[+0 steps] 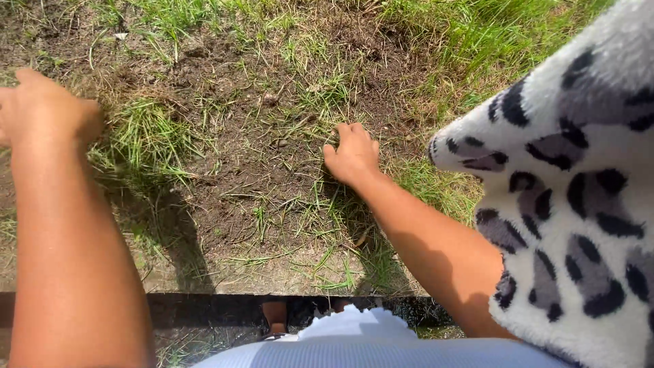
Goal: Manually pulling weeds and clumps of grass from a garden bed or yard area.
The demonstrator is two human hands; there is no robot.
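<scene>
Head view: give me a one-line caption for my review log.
Bare left hand by a grass tuft, right hand fingers down on patchy soil; spotted fleece sleeve at right.

Outdoor garden plot: patchy green grass tufts (146, 133) and bare brown soil (231, 177) under fingers; dark raised edging strip (204, 307) nearer body than fingertips.

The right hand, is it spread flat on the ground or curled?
Curled. The right hand has its fingers bent down into the soil and sparse grass, knuckles raised; nothing visibly held.
</scene>
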